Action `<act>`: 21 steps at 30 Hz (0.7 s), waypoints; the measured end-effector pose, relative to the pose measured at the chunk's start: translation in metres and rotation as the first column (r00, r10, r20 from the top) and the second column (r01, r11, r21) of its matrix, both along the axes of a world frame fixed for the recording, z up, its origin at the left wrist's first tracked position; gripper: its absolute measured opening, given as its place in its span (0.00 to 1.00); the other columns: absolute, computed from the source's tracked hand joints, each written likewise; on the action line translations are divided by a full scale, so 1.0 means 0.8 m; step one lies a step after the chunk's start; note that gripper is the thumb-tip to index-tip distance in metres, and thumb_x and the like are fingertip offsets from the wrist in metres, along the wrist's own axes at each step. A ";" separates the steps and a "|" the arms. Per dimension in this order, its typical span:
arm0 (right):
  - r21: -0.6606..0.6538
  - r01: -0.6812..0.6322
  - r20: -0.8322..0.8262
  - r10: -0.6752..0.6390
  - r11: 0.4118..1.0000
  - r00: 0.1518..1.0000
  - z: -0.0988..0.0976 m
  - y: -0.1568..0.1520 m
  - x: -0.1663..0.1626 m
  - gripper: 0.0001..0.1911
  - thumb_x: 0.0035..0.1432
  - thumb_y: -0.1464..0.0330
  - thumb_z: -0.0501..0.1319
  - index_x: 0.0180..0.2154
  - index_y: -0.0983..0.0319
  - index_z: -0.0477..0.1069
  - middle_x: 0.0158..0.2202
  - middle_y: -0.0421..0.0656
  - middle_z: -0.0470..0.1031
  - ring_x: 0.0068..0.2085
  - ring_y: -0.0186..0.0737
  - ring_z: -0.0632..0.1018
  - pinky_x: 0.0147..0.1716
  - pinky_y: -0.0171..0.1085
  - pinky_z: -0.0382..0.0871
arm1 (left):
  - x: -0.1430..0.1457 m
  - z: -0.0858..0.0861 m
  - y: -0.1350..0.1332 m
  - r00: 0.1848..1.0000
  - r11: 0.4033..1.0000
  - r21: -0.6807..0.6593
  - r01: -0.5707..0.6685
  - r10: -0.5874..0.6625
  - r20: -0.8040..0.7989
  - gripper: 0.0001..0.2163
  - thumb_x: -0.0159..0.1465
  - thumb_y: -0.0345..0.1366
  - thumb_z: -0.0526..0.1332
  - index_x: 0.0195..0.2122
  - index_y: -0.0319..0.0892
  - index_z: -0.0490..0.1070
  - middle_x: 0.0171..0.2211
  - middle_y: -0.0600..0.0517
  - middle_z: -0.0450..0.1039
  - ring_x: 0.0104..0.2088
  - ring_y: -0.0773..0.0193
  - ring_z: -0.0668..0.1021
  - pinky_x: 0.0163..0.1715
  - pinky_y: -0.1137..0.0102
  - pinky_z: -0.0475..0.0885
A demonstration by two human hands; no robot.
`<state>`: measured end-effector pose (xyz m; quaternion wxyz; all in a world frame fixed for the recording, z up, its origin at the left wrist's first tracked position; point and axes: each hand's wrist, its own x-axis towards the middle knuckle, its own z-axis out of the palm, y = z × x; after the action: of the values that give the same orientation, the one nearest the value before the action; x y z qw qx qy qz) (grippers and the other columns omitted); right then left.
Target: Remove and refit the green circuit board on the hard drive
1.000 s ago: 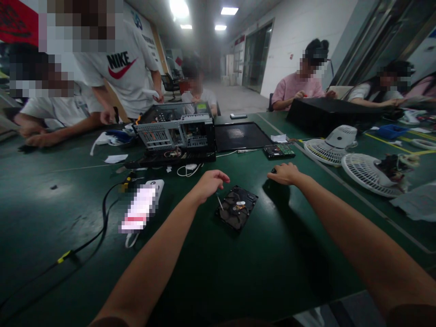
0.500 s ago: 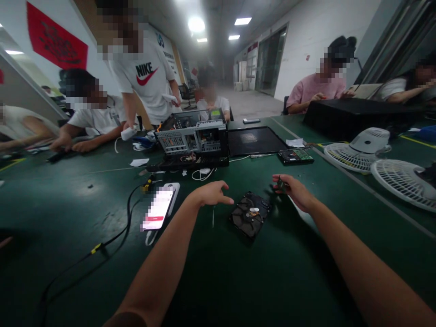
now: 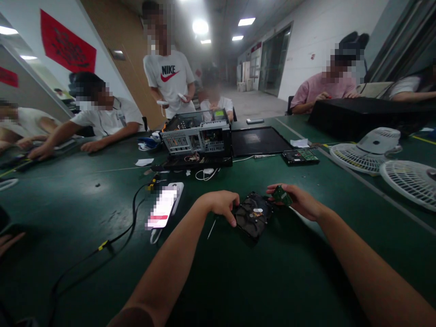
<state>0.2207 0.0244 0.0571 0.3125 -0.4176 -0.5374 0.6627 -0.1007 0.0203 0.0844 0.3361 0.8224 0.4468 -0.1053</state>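
A black hard drive [image 3: 254, 215] lies on the green table in front of me. My left hand [image 3: 223, 206] is at its left edge, thumb and index finger spread and near or touching it. From beneath that hand sticks the thin metal shaft of what looks like a screwdriver [image 3: 211, 229], apparently kept in the curled fingers; its handle is mostly hidden. To the right of the drive, my right hand [image 3: 298, 202] pinches a small green circuit board [image 3: 282, 195] just above the table, tilted with its face toward me.
An opened computer case [image 3: 194, 141] stands at the back, beside a flat black panel [image 3: 260, 140]. Another hard drive [image 3: 300, 157] lies at back right, near white fan parts [image 3: 378, 141]. On the left are a lit phone [image 3: 164, 208] and a black cable [image 3: 117, 237]. Several people are around the table.
My left hand has come right and down to the hard drive's edge, and the shaft under it has tilted. My right hand has turned the circuit board so its green face shows.
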 end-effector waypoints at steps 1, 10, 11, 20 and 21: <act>-0.001 -0.008 -0.005 0.008 1.000 1.000 0.000 0.001 0.003 0.22 0.67 0.54 0.55 0.54 0.58 0.76 0.57 0.49 0.76 0.55 0.53 0.77 0.62 0.56 0.65 | -0.002 -0.002 0.002 1.000 1.000 0.009 -0.004 0.004 0.007 0.38 0.44 0.52 0.76 0.55 0.46 0.70 0.44 0.50 0.77 0.42 0.54 0.79 0.33 0.68 0.67; -0.101 -0.081 -0.135 0.067 0.992 0.989 0.000 0.004 0.023 0.22 0.67 0.56 0.55 0.54 0.60 0.75 0.56 0.52 0.77 0.52 0.53 0.80 0.55 0.56 0.73 | -0.019 0.007 0.006 0.980 0.942 0.280 -0.187 0.199 -0.017 0.39 0.50 0.48 0.75 0.62 0.45 0.66 0.47 0.46 0.78 0.46 0.50 0.79 0.41 0.65 0.69; -0.111 -0.054 -0.165 0.036 0.992 0.986 0.000 0.005 0.023 0.22 0.66 0.56 0.56 0.54 0.60 0.76 0.55 0.52 0.77 0.52 0.53 0.80 0.55 0.57 0.73 | -0.018 0.010 0.003 0.982 0.946 0.274 -0.175 0.186 -0.015 0.42 0.50 0.50 0.75 0.65 0.45 0.63 0.49 0.45 0.77 0.48 0.48 0.78 0.43 0.64 0.70; -0.214 0.292 -0.481 -0.361 0.932 0.799 0.002 0.012 0.013 0.15 0.58 0.59 0.62 0.44 0.59 0.76 0.47 0.50 0.81 0.59 0.55 0.76 0.64 0.56 0.67 | 0.035 0.025 -0.033 0.986 0.966 0.231 -0.116 0.140 -0.093 0.61 0.39 0.61 0.75 0.71 0.44 0.51 0.65 0.35 0.58 0.58 0.37 0.73 0.54 0.56 0.71; -0.227 0.314 -0.495 -0.387 0.922 0.778 0.001 0.012 0.013 0.14 0.58 0.59 0.62 0.44 0.58 0.76 0.45 0.49 0.81 0.59 0.56 0.76 0.64 0.57 0.67 | 0.040 0.026 -0.036 0.986 0.970 0.221 -0.098 0.125 -0.112 0.61 0.39 0.61 0.75 0.71 0.43 0.51 0.65 0.35 0.59 0.57 0.36 0.73 0.53 0.56 0.72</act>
<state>0.2310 0.0343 0.0582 0.5383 -0.3306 -0.2975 0.7159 -0.0684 -0.0083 0.1056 0.2221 0.8192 0.5212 -0.0887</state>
